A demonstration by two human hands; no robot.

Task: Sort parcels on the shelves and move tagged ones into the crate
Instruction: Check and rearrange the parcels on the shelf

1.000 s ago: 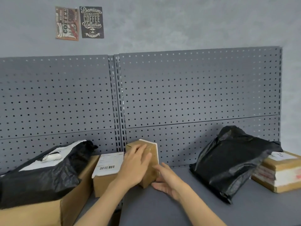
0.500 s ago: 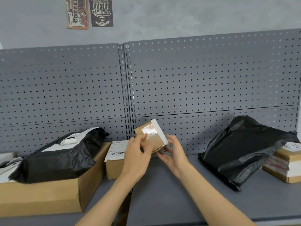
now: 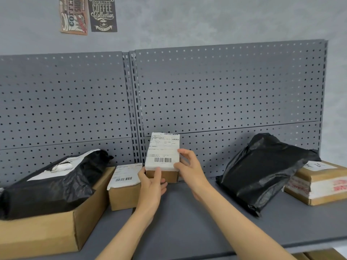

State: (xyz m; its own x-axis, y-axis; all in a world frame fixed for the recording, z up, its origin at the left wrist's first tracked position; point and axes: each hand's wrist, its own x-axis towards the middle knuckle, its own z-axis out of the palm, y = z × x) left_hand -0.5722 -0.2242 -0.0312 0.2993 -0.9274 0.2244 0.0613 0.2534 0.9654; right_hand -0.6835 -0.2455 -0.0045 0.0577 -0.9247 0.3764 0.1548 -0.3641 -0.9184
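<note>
Grey pegboard (image 3: 225,91) backs the grey shelf (image 3: 187,222), the 2 largest surfaces. At 9 o'clock, an open cardboard box (image 3: 47,235) carries a black poly bag (image 3: 47,190) with a white label. At 3 o'clock, a second black bag (image 3: 262,171) leans on a taped carton (image 3: 319,182). At centre, a labelled brown box (image 3: 124,190) sits on the shelf. Just beside it at its 2 o'clock, I hold the small parcel (image 3: 162,158) label-up above the shelf: my left hand (image 3: 152,186) pinches its near edge, my right hand (image 3: 189,169) clasps its right side.
</note>
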